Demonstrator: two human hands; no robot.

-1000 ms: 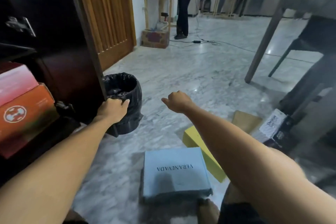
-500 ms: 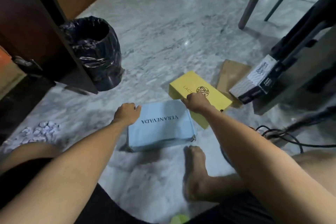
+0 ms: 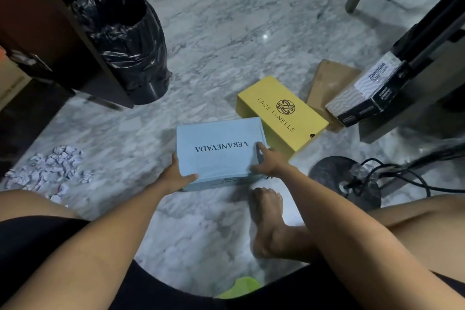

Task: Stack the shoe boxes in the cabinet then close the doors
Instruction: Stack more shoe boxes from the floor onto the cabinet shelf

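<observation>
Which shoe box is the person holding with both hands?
The light blue VERANEVADA box. The left hand and right hand grip its sides. The yellow box and the black-and-white box lie untouched.

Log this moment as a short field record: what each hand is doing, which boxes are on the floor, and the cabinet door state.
left hand: grip on the near-left corner of the light blue box
right hand: grip on the blue box's right edge
blue box: on the marble floor, lid marked VERANEVADA
yellow box: on the floor, right of and behind the blue one
other boxes: brown box and black-and-white box further right
cabinet door: open, beside the black bin
</observation>
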